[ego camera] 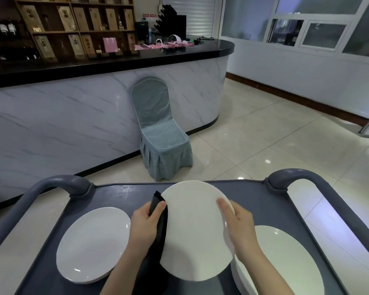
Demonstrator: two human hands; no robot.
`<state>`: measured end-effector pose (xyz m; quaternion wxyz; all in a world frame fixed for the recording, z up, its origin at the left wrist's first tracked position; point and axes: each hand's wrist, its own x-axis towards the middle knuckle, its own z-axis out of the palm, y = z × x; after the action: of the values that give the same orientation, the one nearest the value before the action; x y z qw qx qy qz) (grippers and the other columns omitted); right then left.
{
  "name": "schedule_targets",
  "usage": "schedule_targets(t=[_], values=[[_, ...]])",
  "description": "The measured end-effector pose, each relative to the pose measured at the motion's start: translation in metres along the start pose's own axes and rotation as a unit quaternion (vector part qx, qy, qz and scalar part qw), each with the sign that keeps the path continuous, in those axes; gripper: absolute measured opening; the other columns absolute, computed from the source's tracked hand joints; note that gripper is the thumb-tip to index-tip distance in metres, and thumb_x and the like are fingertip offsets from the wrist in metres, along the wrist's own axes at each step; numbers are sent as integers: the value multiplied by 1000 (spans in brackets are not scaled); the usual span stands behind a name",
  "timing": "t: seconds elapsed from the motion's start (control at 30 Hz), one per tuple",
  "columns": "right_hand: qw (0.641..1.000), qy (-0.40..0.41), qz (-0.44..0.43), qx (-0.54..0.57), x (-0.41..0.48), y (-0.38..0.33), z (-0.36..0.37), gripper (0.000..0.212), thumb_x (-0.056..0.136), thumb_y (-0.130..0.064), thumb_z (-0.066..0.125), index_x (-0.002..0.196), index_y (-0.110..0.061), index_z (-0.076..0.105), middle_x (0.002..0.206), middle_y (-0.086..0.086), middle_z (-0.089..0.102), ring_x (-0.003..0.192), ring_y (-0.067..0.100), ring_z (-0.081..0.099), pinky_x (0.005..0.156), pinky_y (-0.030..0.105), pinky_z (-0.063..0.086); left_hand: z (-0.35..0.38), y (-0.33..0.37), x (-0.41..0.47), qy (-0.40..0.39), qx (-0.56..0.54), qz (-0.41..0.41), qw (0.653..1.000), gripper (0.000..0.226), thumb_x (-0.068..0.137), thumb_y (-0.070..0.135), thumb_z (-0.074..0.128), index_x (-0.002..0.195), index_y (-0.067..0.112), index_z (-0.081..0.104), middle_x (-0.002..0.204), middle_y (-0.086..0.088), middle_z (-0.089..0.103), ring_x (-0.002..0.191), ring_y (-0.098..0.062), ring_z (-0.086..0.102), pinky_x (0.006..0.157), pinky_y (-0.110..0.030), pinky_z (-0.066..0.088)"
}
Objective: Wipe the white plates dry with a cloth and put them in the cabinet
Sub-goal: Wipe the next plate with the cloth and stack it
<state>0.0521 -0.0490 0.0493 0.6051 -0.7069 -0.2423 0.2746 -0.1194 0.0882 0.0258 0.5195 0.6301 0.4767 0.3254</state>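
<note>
The right hand (241, 226) clamps the tilted plate (196, 231) by its rim, steadying it so the left hand (145, 226), pinching the cloth (161, 226), can wipe.

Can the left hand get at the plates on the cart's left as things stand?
Likely yes for reach: the left plates lie close beside the left hand, nothing between; but that hand grips the cloth.

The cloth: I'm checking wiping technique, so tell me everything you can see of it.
The cloth is dark, nearly black, soft fabric, folded into a long strip. The left hand grips it, thumb across its upper part, against the rim of the raised plate. Its top pokes above the thumb; its lower end hangs toward the cart.
</note>
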Motion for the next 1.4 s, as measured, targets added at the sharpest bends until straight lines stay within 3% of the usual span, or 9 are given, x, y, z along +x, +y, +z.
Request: schedule_targets(t=[0.17,0.27,0.43,0.57,0.73,0.87,1.07,1.2,1.4], values=[[982,-120,-78,-121,-4,-6,5,41,96,-32,61,61,-16,49,60,-10,47,58,6,42,55,20,33,-9,25,18,-167,168,129,963,26,84,32,72,68,14,61,58,9,55,55,-1,43,54,-16,35],[966,-158,-108,-176,0,-13,8,41,96,-33,61,64,-10,50,60,-9,45,58,6,40,56,22,32,-5,30,17,-212,194,154,945,27,84,32,73,67,14,60,59,7,54,56,-1,44,55,-16,34],[998,1,-56,-15,1,-15,-1,40,94,-30,64,57,-16,54,58,-9,53,54,7,46,51,14,39,1,6,3,-16,9,45,999,29,93,32,62,73,12,63,63,2,64,61,-9,51,60,-26,44],[997,54,19,53,-5,-7,4,46,96,-29,61,51,-21,50,54,-10,50,47,6,45,45,12,38,5,-7,-5,4,-35,-41,999,34,93,38,60,72,11,64,71,-8,69,62,-13,55,62,-33,47],[993,-59,-53,-89,3,-18,-7,41,96,-34,59,72,-2,55,65,-3,55,60,9,46,53,18,37,-8,12,11,-105,64,55,991,33,90,33,66,68,10,58,61,9,57,58,-7,48,58,-23,41],[959,-178,-111,-189,7,-28,1,45,95,-35,61,62,-9,45,60,-5,41,57,8,36,53,23,28,-3,31,16,-220,162,138,952,29,88,32,68,77,5,63,67,5,58,62,-5,47,60,-24,39],[996,-7,-74,-41,9,-26,1,42,93,-32,64,58,-11,54,57,-7,50,55,8,43,51,19,37,3,21,0,-5,-36,27,999,24,93,26,63,71,15,66,66,4,69,59,-6,56,56,-18,46],[969,154,67,183,-3,-12,29,41,95,-34,61,57,-21,63,61,-12,61,59,10,56,59,25,48,30,10,-23,137,-195,-106,965,22,94,30,61,81,14,69,76,1,73,71,-16,63,69,-35,54],[997,19,55,46,3,-5,8,25,95,-32,60,85,-10,68,80,0,69,69,15,61,66,29,49,12,8,-16,119,-157,-65,978,25,94,29,62,76,13,67,69,1,72,68,-18,61,67,-37,52]])
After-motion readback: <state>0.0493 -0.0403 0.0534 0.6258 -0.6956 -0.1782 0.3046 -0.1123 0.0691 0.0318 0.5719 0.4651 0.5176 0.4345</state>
